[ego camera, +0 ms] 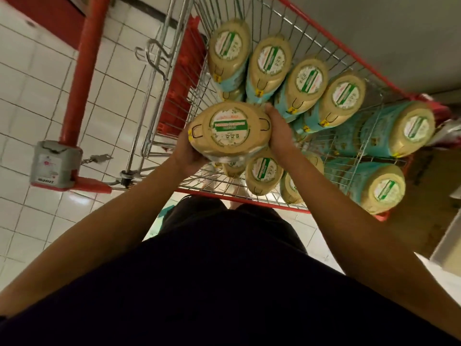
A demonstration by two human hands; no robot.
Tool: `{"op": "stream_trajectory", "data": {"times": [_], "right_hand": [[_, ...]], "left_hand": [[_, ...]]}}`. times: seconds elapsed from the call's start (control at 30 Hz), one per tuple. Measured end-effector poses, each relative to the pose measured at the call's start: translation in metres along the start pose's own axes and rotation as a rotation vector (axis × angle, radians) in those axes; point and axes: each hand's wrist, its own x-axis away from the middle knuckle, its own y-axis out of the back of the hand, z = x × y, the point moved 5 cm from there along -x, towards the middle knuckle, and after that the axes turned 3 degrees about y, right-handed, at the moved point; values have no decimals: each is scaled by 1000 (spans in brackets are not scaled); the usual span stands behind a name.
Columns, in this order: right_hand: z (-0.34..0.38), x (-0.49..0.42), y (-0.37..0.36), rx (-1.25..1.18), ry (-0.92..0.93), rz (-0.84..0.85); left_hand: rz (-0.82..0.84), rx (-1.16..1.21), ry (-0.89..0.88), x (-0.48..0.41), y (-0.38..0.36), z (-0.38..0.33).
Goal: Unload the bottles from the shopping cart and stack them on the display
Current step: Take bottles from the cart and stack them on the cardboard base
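A bottle (229, 129) is held between both hands above the cart (331, 41). The left hand (190, 156) grips its near-left side, the right hand (279, 132) grips its right side.

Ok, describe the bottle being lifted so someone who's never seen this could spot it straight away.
Find the red-framed wire shopping cart. Over its near end, a left hand and a right hand hold one bottle between them. Unlike the other bottles resting in the basket, it is raised above them, and its tan end with the round green-striped label looks largest.
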Motion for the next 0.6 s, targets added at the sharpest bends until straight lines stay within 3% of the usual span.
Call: {"op": "stream_trajectory", "data": {"times": [0.13,0.37,0.6], "right_hand": [[-9,49,31,-195,49,-196],[0,147,101,-422,188,-370],[-30,268,208,-434,540,-619]], "left_hand": [[-85,-95,-9,20,-28,11],[-12,-156,67,46,-118,49],[156,-341,133,79,-213,143]]}}
